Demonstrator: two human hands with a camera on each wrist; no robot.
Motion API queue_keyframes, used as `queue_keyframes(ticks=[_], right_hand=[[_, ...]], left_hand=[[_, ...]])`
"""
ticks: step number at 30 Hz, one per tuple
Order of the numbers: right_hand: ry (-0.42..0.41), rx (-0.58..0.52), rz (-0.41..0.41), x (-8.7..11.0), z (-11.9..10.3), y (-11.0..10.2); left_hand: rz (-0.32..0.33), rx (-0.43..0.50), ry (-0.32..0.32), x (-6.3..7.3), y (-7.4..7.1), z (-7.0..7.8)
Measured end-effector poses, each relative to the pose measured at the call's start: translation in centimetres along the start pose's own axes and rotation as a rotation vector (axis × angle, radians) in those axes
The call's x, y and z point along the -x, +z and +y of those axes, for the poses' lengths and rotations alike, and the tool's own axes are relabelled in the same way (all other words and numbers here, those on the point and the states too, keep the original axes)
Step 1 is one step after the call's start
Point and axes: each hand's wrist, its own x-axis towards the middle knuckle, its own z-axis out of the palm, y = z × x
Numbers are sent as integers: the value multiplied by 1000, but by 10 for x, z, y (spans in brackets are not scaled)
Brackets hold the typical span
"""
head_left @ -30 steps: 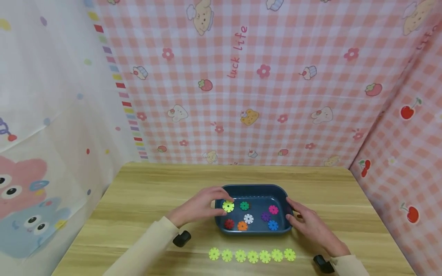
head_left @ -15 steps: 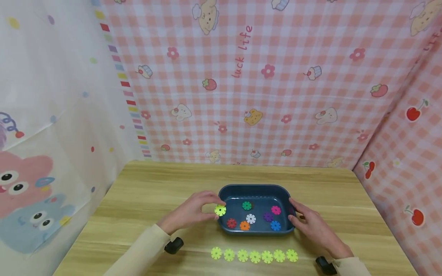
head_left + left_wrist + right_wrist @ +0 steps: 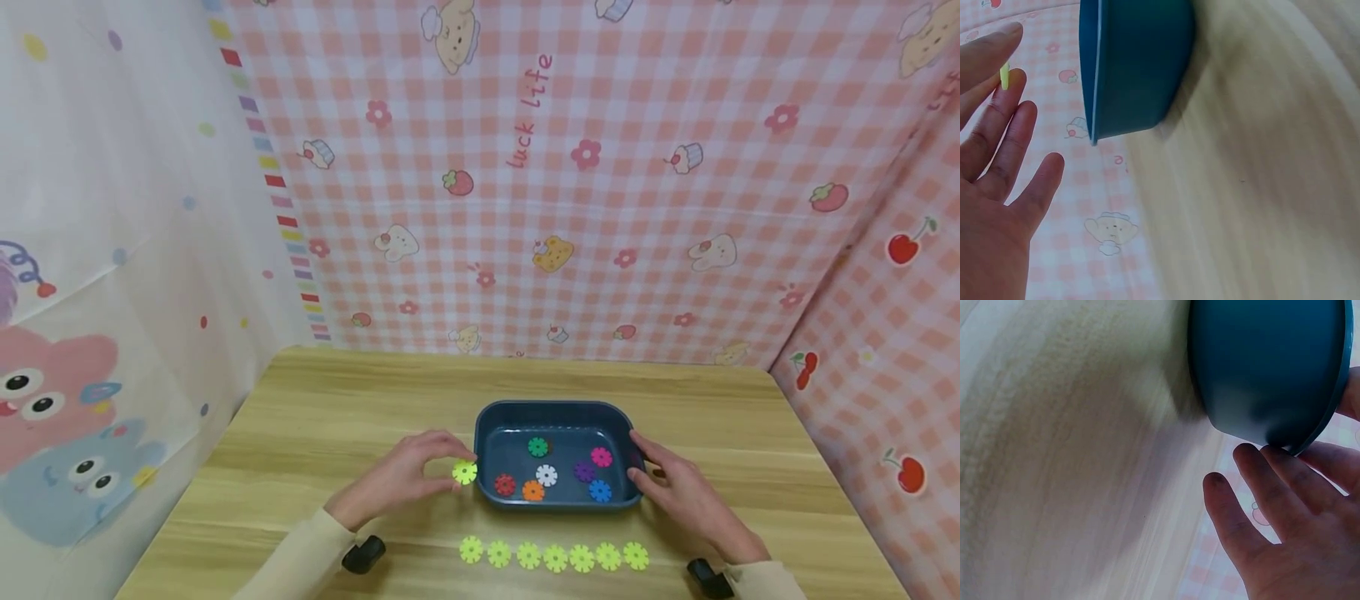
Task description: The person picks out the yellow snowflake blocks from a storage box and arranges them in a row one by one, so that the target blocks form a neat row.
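My left hand (image 3: 401, 477) pinches a yellow-green snowflake disc (image 3: 464, 473) between thumb and fingers, just outside the left end of a dark blue tray (image 3: 558, 505). Seen edge-on, the same disc (image 3: 1004, 76) shows between the fingertips in the left wrist view. At the tray's right end, my right hand (image 3: 686, 493) holds the rim, with other fingers along the outer wall (image 3: 1260, 369) in the right wrist view. Several snowflake discs lie in the tray, among them a green one (image 3: 537, 447), a white one (image 3: 547, 476) and a red one (image 3: 505, 484).
A row of several yellow-green discs (image 3: 555, 558) lies on the wooden table (image 3: 360, 392) in front of the tray. Patterned cloth (image 3: 570, 200) hangs behind the table and on both sides. Black wrist devices (image 3: 363, 554) sit at both cuffs.
My left hand has lifted the yellow-green disc out of the tray over its left rim and moved left and toward me. The right hand keeps its hold on the tray.
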Motion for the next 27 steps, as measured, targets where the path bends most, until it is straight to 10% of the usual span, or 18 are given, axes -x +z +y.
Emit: queue_keyframes(ticks=[27], right_hand=[[15, 6, -22, 0, -3, -2]], left_hand=[[-122, 73, -94, 41, 41, -22]])
